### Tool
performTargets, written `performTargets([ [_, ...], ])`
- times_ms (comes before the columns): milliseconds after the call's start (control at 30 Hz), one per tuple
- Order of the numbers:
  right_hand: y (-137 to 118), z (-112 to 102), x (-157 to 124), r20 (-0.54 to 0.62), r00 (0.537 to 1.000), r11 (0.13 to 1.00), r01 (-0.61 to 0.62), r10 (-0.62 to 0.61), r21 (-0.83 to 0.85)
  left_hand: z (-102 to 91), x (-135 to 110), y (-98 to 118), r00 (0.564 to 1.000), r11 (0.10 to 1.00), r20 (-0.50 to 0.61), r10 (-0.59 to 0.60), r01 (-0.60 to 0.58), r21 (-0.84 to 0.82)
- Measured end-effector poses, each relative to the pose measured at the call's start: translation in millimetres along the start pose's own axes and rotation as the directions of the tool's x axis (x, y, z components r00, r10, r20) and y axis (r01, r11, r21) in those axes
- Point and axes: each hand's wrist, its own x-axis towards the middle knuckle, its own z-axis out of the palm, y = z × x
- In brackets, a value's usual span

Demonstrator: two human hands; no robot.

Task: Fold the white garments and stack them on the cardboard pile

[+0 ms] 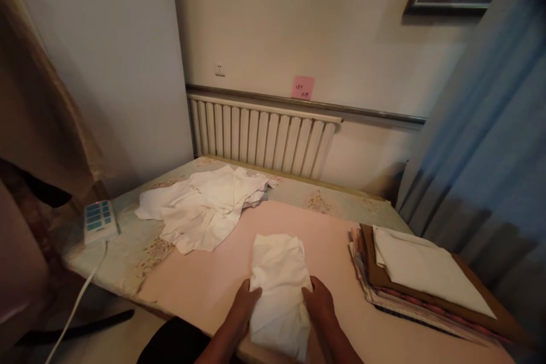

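A white cloth (pixel 279 278), folded into a long bundle, lies at the near edge of the pink sheet (pixel 328 244). Its left side is gripped by my left hand (pixel 247 301), thumb on top and fingers tucked beneath. On the opposite side my right hand (pixel 319 300) holds it the same way, fingers mostly hidden under the cloth. Beyond it to the left, a loose heap of white fabric (pixel 209 205) spreads over the pink sheet and the patterned table cover.
At right stands a stack of folded cloths (pixel 426 273) with a white piece on top. A power strip (pixel 99 222) with a white cord (pixel 79 301) sits at the left edge. Behind the table are a radiator (pixel 264 133) and a blue curtain (pixel 482 125).
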Motion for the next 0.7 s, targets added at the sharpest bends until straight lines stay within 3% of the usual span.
performTargets([
  [167, -9.9, -4.2, 20.3, -0.067, 0.995, 0.996, -0.072, 0.075, 0.055, -2.6, 3.1, -8.1, 0.997, 0.997, 0.018, 0.075, -0.075, 0.006],
  [333, -22.4, 2.9, 29.9, -0.031, 0.989, 0.974, -0.134, 0.142, 0.182, -4.6, 0.4, -6.9, 0.997, 0.996, 0.017, 0.077, -0.078, 0.044],
  [433, -23.0, 5.9, 20.3, -0.024, 0.988, 0.957, -0.142, 0.153, 0.252, -5.6, -0.6, -3.8, 0.994, 0.992, 0.033, 0.1, -0.102, 0.073],
  [567, -12.8, 0.7, 1.9, -0.05, 0.983, 0.941, -0.152, 0.175, 0.302, -4.7, 7.2, -1.5, 0.995, 0.955, 0.022, 0.094, -0.096, 0.281],
  [700, 5.6, -8.5, -24.9, -0.09, 0.975, 0.934, -0.166, 0.204, 0.316, 3.1, 18.2, 4.8, 0.989, 0.907, 0.101, 0.105, -0.137, 0.399],
])
